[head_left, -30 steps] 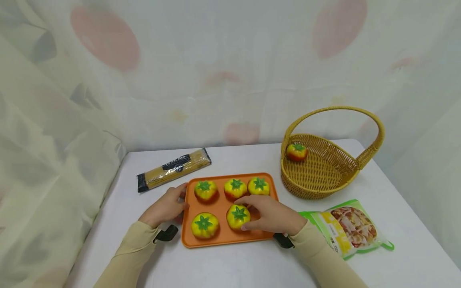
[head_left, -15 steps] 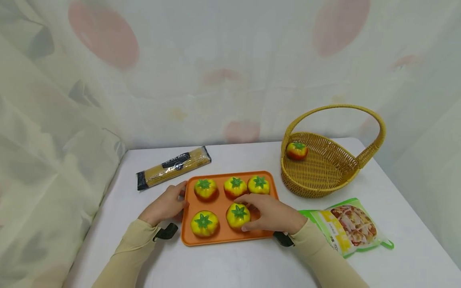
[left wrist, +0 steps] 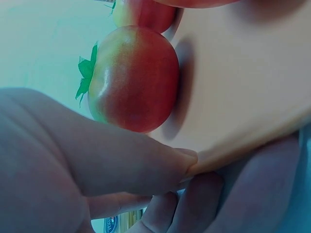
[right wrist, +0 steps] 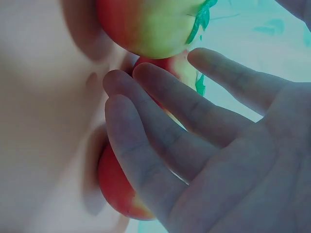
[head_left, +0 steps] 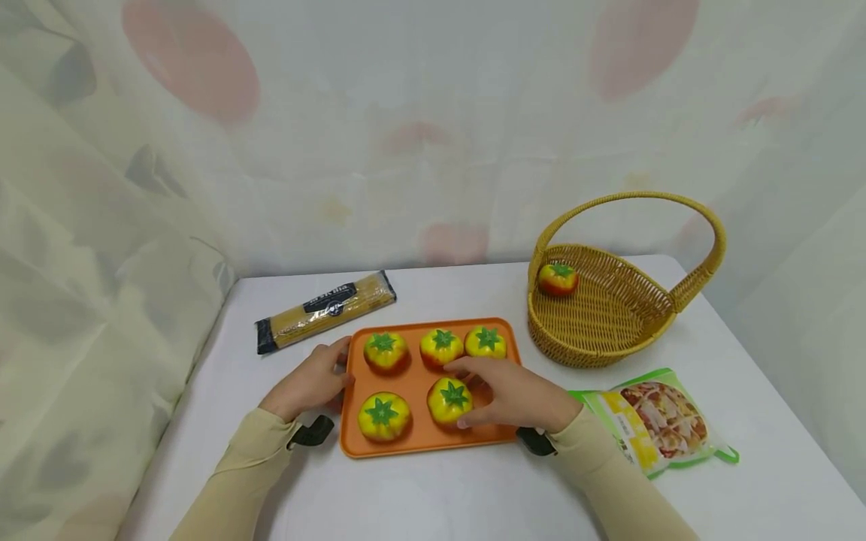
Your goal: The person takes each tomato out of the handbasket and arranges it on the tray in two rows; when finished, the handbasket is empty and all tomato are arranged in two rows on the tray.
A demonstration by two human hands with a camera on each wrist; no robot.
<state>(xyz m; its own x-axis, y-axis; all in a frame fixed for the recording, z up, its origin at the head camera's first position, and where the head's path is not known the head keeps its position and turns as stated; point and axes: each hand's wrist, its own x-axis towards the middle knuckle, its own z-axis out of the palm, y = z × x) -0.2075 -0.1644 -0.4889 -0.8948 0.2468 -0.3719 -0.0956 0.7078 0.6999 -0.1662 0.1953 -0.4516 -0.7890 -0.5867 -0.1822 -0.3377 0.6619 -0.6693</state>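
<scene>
An orange tray [head_left: 417,385] carries several yellow-red tomatoes with green star-shaped tops. My left hand [head_left: 311,382] grips its left edge; in the left wrist view the thumb [left wrist: 146,167] lies over the rim and fingers go beneath, beside a tomato [left wrist: 133,80]. At the tray's front right, my right hand [head_left: 510,392] is spread around the right side of a slightly tilted tomato [head_left: 446,406]. Its fingers [right wrist: 194,107] look nearly straight in the right wrist view, close under that tomato [right wrist: 150,24]. Whether they touch it I cannot tell.
A wicker basket [head_left: 595,330] with a tall handle stands at the back right, one tomato [head_left: 558,280] inside. Right of the tray lies a green-edged food bag [head_left: 659,421]. A spaghetti pack [head_left: 327,312] lies behind the tray's left side. Curtains surround the white table.
My right hand has shifted slightly right, and the tomato beside it now leans a little right. The left hand keeps its hold on the tray. The whole view has drifted slightly upward.
</scene>
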